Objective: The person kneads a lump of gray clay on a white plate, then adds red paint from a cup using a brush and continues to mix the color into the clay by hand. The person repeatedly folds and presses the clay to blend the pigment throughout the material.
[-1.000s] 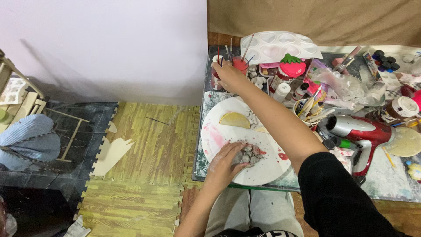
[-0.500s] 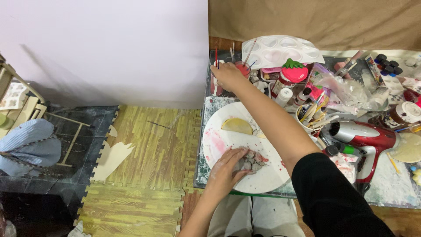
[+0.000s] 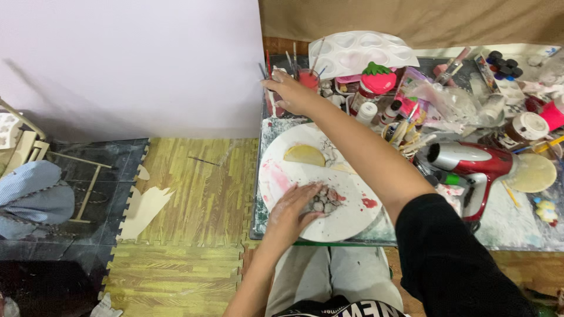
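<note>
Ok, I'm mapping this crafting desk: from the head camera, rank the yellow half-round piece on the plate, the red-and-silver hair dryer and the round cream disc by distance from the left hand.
1. Yellow half-round piece, just above the left hand.
2. Red-and-silver hair dryer, to the right.
3. Round cream disc, farther right.

Clay lump (image 3: pixel 323 202) half under fingers (image 3: pixel 305 196)

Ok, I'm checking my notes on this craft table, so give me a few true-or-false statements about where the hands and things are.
1. The left hand rests on a grey lump on the white plate. True.
2. The right hand holds the hair dryer. False: it reaches to the cup of brushes.
3. A yellow half-round piece lies on the plate. True.
4. The hair dryer is blue. False: red and silver.
</note>
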